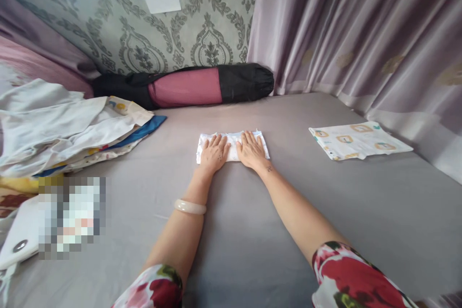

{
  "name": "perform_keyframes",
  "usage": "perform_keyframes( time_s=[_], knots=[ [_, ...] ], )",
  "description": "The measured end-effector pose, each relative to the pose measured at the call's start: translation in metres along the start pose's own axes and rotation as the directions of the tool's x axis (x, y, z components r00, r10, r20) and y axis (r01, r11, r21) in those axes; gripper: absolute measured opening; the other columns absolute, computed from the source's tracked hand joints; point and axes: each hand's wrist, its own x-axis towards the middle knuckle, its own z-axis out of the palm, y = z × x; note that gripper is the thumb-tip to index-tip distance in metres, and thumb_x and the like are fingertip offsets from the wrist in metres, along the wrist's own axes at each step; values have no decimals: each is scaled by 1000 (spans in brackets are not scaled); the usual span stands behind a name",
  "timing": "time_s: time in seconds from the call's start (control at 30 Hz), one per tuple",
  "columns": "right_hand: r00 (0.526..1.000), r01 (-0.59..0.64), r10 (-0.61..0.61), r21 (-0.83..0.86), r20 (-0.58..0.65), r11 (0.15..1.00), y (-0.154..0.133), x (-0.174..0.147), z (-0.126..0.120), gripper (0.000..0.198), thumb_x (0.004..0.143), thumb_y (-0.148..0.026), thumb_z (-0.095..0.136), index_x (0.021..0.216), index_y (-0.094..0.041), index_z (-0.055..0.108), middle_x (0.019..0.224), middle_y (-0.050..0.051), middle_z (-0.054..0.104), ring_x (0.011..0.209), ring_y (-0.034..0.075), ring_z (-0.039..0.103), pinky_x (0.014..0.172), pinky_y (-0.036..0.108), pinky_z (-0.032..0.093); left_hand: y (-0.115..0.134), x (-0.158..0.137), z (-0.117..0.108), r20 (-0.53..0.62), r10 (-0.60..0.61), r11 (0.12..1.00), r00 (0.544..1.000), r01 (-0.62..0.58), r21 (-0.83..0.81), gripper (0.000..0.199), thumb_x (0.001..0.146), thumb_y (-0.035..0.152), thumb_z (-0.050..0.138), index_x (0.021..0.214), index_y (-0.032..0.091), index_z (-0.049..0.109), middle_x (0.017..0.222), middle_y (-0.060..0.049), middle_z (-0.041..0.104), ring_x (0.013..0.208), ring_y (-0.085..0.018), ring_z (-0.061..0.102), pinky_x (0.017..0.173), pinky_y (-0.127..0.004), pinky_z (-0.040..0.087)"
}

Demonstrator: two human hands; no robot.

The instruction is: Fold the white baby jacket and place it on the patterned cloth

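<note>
A small folded white cloth [233, 153] with a faint pattern lies in front of me on the grey bed sheet [249, 231]. My left hand [215, 153] rests flat on its left half, fingers spread. On the right half, my right hand [250, 150] presses down with its fingers stretched out. Both palms touch the cloth, and neither hand grips it. What lies under the palms is hidden. Off to the right is another folded cloth [355, 140], white with orange and green prints.
A loose pile of light clothes [68, 120] lies at the left. A long black and pink bag [187, 87] stretches along the patterned wall at the back. Purple curtains [325, 19] hang at the right. A white device [25, 231] with a cable sits near left, beside a blurred-out patch.
</note>
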Motion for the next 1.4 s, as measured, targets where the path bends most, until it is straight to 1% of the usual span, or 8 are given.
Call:
perform_keyframes(
  time_s=[0.23, 0.47, 0.67, 0.83, 0.93, 1.07, 1.23, 1.4],
  knots=[
    [993, -78, 73, -52, -91, 996, 11, 4, -5, 62, 101, -36, 20, 151, -2, 32, 160, 16, 26, 149, 27, 18, 121, 49, 5, -13, 3, -2, -133, -66, 998, 989, 68, 5, 52, 102, 37, 22, 143, 17, 47, 151, -12, 44, 144, -25, 35, 120, -50, 20],
    [993, -100, 95, -56, -76, 993, 18, 6, -2, 63, 100, -37, 19, 151, -2, 31, 160, 16, 24, 149, 26, 16, 120, 50, 7, -18, 4, 3, -107, -79, 997, 991, 80, 10, 53, 101, 38, 22, 144, 17, 45, 152, -12, 43, 145, -24, 33, 121, -47, 17],
    [994, -107, 106, -49, -19, 993, 20, 7, 2, 63, 100, -38, 21, 151, -2, 30, 161, 17, 22, 149, 28, 17, 119, 49, 12, -18, 7, 8, 20, -93, 996, 995, 93, 6, 57, 101, 40, 21, 149, 14, 38, 155, -14, 39, 146, -28, 28, 120, -50, 20],
    [996, -83, 81, -63, -44, 995, 22, 9, -4, 57, 100, -33, 25, 147, -3, 39, 156, 18, 34, 146, 29, 26, 118, 48, 15, -21, 10, 3, -15, -85, 996, 996, 85, -1, 49, 100, 31, 25, 144, 18, 44, 150, -12, 46, 142, -25, 36, 118, -51, 24],
    [999, -46, 45, -88, -16, 995, 26, 15, -15, 48, 98, -21, 29, 138, -7, 52, 145, 18, 50, 137, 28, 41, 113, 41, 27, -27, 17, -9, 55, -54, 998, 997, 54, 19, 45, 94, 17, 35, 136, 24, 53, 143, -9, 55, 134, -23, 47, 118, -50, 23],
    [991, -26, 40, -111, 127, 994, 36, 31, -34, 42, 94, -11, 36, 123, -17, 66, 127, 15, 65, 119, 26, 59, 97, 34, 42, -37, 36, -28, 168, -61, 997, 984, 54, 48, 42, 91, 11, 39, 123, 26, 62, 133, -6, 63, 123, -22, 58, 118, -48, 22],
    [976, -24, 49, -122, 210, 992, 44, 54, -51, 32, 91, -19, 54, 119, -22, 69, 132, 12, 62, 121, 25, 57, 92, 31, 45, -45, 65, -43, 302, -47, 998, 952, 34, 46, 45, 85, 14, 53, 129, 26, 57, 128, -5, 67, 122, -20, 59, 112, -41, 33],
    [952, -32, 76, -150, 297, 988, 42, 70, -62, 33, 85, -21, 65, 118, -20, 69, 133, 11, 61, 119, 23, 59, 91, 28, 46, -45, 88, -47, 404, -71, 996, 912, 39, 86, 40, 76, 18, 66, 115, 25, 66, 128, -7, 67, 117, -25, 61, 103, -42, 43]
  ],
)
